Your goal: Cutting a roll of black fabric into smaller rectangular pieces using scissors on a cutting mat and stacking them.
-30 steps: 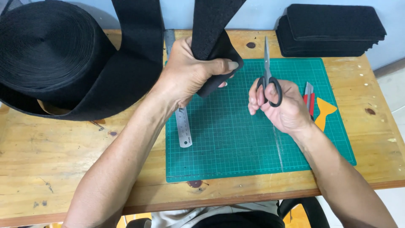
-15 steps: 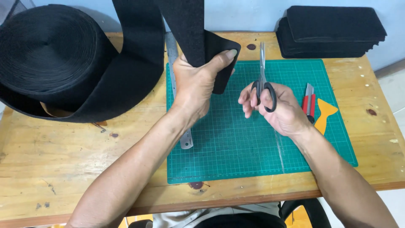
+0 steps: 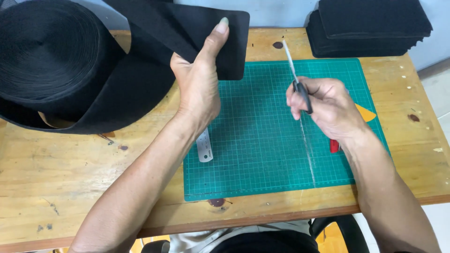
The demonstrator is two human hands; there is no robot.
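Here, near the top centre of the frame, my left hand (image 3: 199, 89) pinches the free end of the black strap (image 3: 225, 42), thumb laid up its face and fingers curled behind, so the round-cornered end hangs over the upper left corner of the green cutting mat (image 3: 262, 159). The strap runs up and left to the big roll (image 3: 47, 51) filling the upper left of the frame. To the right of centre, my right hand (image 3: 328, 107) is closed around the black handles of the scissors (image 3: 296, 79), blades pointing up and left toward the strap but well apart from it; I cannot tell whether the blades are parted.

I judge this as the positioning step ahead of a cut: the strap end is presented, the blades not yet on it. The next move calls for bringing the blades square across the webbing while my left hand keeps it taut.

The strap looks thick, matte and felt-like. The mat is gridded and smooth, the metal ruler (image 3: 205, 149) thin and stiff beneath my left wrist. Cut black pieces (image 3: 370, 28) sit stacked at upper right on the knotty wooden table (image 3: 70, 173).
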